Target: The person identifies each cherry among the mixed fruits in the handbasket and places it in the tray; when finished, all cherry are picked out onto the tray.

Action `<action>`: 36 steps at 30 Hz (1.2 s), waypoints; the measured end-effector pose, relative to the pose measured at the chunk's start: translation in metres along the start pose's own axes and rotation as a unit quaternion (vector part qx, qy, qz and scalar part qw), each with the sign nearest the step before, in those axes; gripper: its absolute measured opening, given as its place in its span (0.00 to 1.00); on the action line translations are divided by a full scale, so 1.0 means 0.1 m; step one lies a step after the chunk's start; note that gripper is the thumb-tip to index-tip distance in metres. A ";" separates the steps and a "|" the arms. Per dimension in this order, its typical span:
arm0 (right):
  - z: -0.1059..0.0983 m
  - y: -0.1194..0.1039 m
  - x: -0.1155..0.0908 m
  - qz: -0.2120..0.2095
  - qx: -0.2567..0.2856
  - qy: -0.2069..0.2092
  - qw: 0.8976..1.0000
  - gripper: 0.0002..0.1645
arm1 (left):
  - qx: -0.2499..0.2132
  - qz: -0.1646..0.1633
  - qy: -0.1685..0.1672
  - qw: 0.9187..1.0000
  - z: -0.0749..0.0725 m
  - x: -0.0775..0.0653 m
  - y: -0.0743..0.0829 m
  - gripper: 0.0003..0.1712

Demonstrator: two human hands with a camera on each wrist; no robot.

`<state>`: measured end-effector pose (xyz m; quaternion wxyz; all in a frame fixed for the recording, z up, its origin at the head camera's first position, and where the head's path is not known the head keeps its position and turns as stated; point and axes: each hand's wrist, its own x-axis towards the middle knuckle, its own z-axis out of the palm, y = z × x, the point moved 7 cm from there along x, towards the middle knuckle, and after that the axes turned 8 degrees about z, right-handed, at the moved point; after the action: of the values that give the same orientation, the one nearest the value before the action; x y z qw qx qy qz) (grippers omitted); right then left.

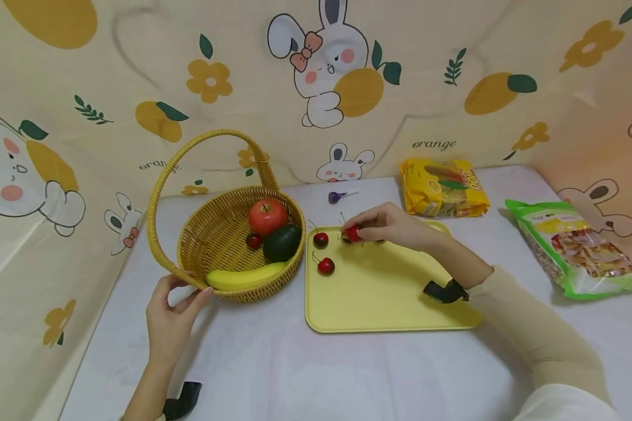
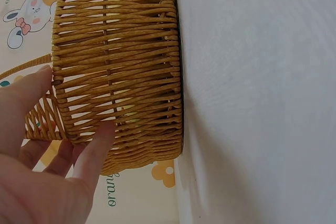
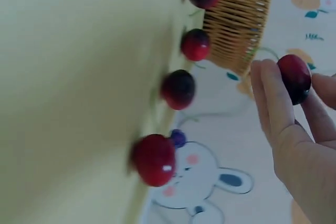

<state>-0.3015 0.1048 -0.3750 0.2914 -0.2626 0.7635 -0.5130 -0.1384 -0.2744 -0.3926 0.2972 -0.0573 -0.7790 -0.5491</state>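
My right hand (image 1: 400, 228) pinches a dark red cherry (image 3: 295, 78) between thumb and fingers, above the back part of a yellow tray (image 1: 379, 310). Several more cherries lie on that tray, among them one (image 1: 320, 240) near its back left corner and another (image 1: 326, 266) just in front. On the left, my left hand (image 1: 171, 316) grips the rim of a wicker basket (image 2: 118, 72) near the foot of its handle. Inside the basket are a banana (image 1: 247, 277), a red apple (image 1: 268, 217), a dark green avocado (image 1: 282, 242) and a cherry (image 1: 254, 241).
A purple-wrapped lollipop (image 1: 335, 197) lies behind the tray. At the back right is a yellow food packet (image 1: 445, 187), and farther right a green-edged bag (image 1: 576, 245). A printed cloth backdrop (image 1: 232, 35) rises behind the white tabletop (image 1: 305, 374).
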 end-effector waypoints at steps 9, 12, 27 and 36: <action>0.12 0.25 0.03 -0.039 -0.010 0.012 0.999 0.16 | 0.005 0.003 0.000 1.000 0.01 0.00 0.03 0.24; 0.18 0.30 0.04 -0.044 -0.047 0.010 0.998 0.14 | 0.006 0.000 0.000 1.000 0.01 -0.01 0.03 0.24; 0.31 0.35 0.02 -0.014 -0.118 -0.002 0.993 0.14 | 0.009 -0.001 -0.004 1.000 0.00 -0.01 0.01 0.25; 0.34 0.37 0.02 0.002 -0.141 -0.006 0.990 0.16 | 0.009 -0.007 -0.004 1.000 0.00 -0.01 0.00 0.25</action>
<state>-0.2822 0.0943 -0.4202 0.2571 -0.3031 0.8269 -0.3977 -0.1380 -0.2739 -0.3928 0.2904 -0.0517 -0.7854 -0.5442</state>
